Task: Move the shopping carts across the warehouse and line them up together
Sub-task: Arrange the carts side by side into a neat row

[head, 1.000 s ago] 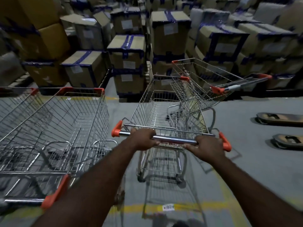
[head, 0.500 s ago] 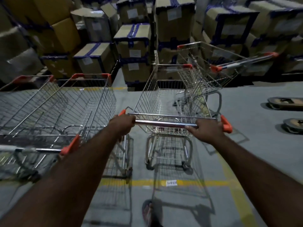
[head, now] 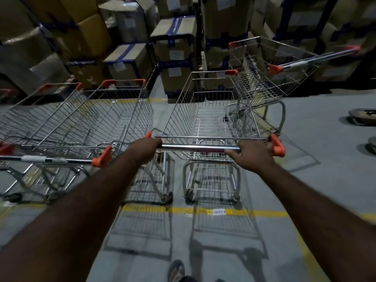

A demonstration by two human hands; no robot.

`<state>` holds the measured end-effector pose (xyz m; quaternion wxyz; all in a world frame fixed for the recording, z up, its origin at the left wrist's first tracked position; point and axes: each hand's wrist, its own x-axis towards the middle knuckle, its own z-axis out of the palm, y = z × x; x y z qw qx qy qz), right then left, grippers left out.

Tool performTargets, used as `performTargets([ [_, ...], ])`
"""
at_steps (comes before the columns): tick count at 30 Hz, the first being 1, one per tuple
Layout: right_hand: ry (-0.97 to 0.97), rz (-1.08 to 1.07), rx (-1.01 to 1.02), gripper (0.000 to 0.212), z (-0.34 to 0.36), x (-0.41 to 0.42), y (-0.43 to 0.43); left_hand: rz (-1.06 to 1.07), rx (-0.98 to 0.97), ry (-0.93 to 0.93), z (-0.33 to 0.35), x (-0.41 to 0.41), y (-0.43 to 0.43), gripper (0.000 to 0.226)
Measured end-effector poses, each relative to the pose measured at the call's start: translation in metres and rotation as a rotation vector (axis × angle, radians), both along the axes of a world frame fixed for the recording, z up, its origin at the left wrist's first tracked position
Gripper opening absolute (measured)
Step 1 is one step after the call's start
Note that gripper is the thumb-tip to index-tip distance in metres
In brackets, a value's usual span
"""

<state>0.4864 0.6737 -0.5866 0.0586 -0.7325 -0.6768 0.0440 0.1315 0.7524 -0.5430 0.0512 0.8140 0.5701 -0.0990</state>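
Note:
A wire shopping cart with orange corner caps stands straight ahead of me, empty. My left hand grips the left end of its chrome handle bar, and my right hand grips the right end beside the orange end cap. To its left two more wire carts stand side by side, facing the same way. A further cart stands turned at an angle at the front right corner of mine, close to or touching it.
Stacked cardboard boxes with blue tape fill the back, just beyond the carts. A yellow floor line crosses under my arms. Two low flat dollies lie on the grey floor at the right. My sandalled foot shows at the bottom.
The cart I hold has rolled forward towards the boxes and come level with the carts on the left. My left hand has slid to the handle's left end.

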Motion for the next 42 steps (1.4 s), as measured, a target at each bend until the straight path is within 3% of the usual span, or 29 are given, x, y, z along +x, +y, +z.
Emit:
performTargets([
  [3,-0.030,0.001,-0.014,0.059,0.008,-0.007,0.000,0.016,0.004,0.002,0.003,-0.005,-0.004,0.025],
  [14,0.010,0.058,-0.016,0.064,0.009,-0.052,0.013,0.028,-0.007,-0.033,0.009,-0.059,-0.014,0.023],
  [18,0.002,0.088,-0.013,0.052,0.013,-0.059,0.016,0.006,0.017,-0.070,0.009,-0.069,-0.021,0.026],
  [27,-0.084,0.094,-0.048,0.055,0.019,-0.065,0.015,-0.037,0.047,-0.011,0.012,-0.078,-0.026,0.037],
  [33,-0.064,0.139,-0.024,0.064,0.016,-0.063,0.019,-0.100,0.180,0.210,0.000,-0.093,-0.016,0.046],
  [42,-0.082,0.136,-0.020,0.079,0.009,-0.066,0.015,-0.134,0.222,0.160,-0.013,-0.110,-0.019,0.041],
])
